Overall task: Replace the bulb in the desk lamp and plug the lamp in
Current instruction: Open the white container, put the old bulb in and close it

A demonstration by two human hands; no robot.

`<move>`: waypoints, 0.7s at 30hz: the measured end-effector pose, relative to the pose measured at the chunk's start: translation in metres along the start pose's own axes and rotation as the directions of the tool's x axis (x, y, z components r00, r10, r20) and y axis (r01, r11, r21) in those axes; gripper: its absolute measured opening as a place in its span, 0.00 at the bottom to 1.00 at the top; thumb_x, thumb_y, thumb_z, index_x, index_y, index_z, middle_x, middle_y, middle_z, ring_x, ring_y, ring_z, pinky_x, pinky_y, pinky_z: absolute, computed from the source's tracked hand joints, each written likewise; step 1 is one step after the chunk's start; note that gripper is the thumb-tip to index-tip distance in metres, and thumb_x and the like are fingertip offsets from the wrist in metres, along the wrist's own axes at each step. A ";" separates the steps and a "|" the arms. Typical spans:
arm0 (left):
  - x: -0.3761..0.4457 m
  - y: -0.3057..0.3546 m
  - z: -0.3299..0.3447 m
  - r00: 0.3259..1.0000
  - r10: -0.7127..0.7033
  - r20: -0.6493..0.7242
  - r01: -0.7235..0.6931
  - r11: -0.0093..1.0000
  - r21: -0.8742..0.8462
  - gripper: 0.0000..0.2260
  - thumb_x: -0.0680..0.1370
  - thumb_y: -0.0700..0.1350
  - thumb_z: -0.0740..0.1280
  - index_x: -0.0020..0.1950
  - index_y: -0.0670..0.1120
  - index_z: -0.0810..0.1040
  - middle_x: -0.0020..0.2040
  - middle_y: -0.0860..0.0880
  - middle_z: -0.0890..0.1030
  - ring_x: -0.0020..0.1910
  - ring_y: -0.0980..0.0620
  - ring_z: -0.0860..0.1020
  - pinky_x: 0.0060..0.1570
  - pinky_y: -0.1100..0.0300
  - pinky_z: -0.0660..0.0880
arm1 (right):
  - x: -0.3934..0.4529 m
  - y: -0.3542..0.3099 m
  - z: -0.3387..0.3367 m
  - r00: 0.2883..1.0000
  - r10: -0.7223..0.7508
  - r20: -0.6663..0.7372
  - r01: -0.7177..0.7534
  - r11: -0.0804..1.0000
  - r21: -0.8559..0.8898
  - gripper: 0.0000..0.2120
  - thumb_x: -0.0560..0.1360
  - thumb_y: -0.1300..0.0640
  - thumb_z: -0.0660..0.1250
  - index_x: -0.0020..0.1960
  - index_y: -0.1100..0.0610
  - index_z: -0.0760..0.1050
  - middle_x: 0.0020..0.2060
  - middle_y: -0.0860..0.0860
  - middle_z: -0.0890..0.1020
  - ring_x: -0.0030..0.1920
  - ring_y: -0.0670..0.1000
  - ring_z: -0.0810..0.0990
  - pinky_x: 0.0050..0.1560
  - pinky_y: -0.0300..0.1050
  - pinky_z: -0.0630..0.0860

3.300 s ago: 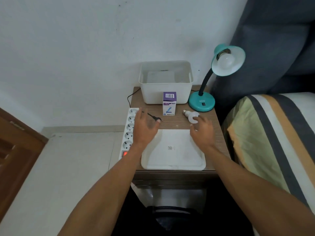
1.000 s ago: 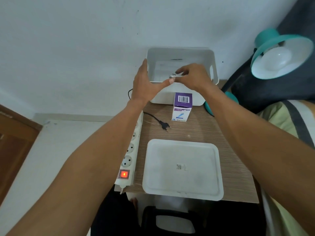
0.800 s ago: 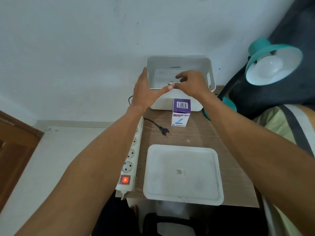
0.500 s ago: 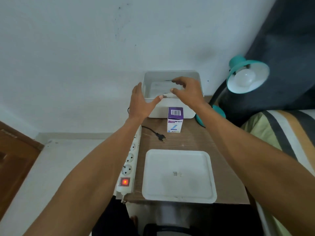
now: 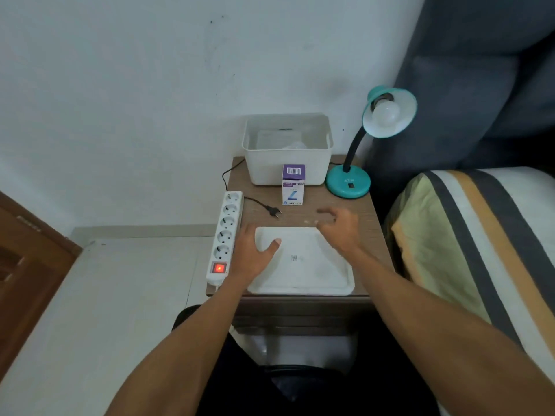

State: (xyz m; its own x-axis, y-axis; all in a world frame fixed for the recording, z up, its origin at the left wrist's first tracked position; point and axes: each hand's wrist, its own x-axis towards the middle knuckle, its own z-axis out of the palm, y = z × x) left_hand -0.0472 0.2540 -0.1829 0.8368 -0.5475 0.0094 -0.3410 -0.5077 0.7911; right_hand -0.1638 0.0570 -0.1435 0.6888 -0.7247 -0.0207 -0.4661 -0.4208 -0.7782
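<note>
My left hand (image 5: pixel 250 253) lies over the near-left corner of the white tray (image 5: pixel 312 274), fingers loose and empty, thumb on the tray. My right hand (image 5: pixel 341 228) hovers at the tray's far-right corner, fingers spread, gripping nothing. The teal desk lamp (image 5: pixel 351 181) stands at the tabletop's (image 5: pixel 365 211) far-right corner, a bulb (image 5: pixel 387 112) in its shade. Its plug (image 5: pixel 274 211) lies unplugged beside the power strip (image 5: pixel 226 232) along the left edge.

Both hands empty over white tray (image 5: pixel 303 277), left hand (image 5: pixel 253 253), right hand (image 5: pixel 341 228), teal lamp (image 5: pixel 360 145), loose plug (image 5: pixel 274 211)
</note>
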 end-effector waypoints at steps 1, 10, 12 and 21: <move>-0.008 -0.006 0.002 1.000 -0.016 0.025 0.015 1.000 0.026 0.29 0.76 0.57 0.74 0.73 0.47 0.71 0.73 0.49 0.73 0.72 0.48 0.71 0.68 0.59 0.65 | -0.013 0.012 0.003 0.999 0.032 -0.003 -0.032 0.999 -0.025 0.17 0.72 0.55 0.73 0.60 0.49 0.79 0.64 0.51 0.77 0.63 0.52 0.76 0.62 0.54 0.76; -0.039 -0.030 0.013 0.996 0.007 0.094 -0.034 0.955 0.294 0.39 0.78 0.64 0.68 0.82 0.50 0.58 0.85 0.45 0.47 0.84 0.46 0.45 0.80 0.51 0.49 | -0.081 0.069 0.027 0.995 0.078 -0.068 -0.091 0.973 -0.213 0.30 0.70 0.43 0.73 0.69 0.51 0.73 0.72 0.57 0.66 0.72 0.57 0.62 0.72 0.56 0.65; -0.040 -0.029 0.017 0.995 -0.012 0.098 -0.020 0.948 0.318 0.39 0.78 0.65 0.66 0.83 0.50 0.57 0.85 0.44 0.46 0.84 0.46 0.43 0.79 0.52 0.46 | -0.083 0.070 0.031 0.994 0.067 -0.085 -0.085 0.972 -0.217 0.30 0.70 0.42 0.72 0.70 0.51 0.72 0.72 0.57 0.66 0.73 0.58 0.61 0.73 0.59 0.64; -0.041 -0.025 0.025 0.998 -0.062 -0.022 0.065 0.975 0.212 0.37 0.76 0.62 0.72 0.80 0.48 0.66 0.83 0.42 0.57 0.83 0.44 0.54 0.79 0.51 0.56 | -0.085 0.063 0.039 0.977 0.083 -0.196 -0.105 0.989 -0.108 0.26 0.67 0.49 0.76 0.64 0.52 0.79 0.70 0.57 0.70 0.71 0.59 0.66 0.71 0.59 0.66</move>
State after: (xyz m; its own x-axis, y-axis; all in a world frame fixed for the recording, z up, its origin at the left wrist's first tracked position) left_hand -0.0842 0.2725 -0.2184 0.8655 -0.5002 -0.0258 -0.3689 -0.6715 0.6426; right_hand -0.2306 0.1132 -0.2155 0.5257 -0.8498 0.0385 -0.5933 -0.3987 -0.6994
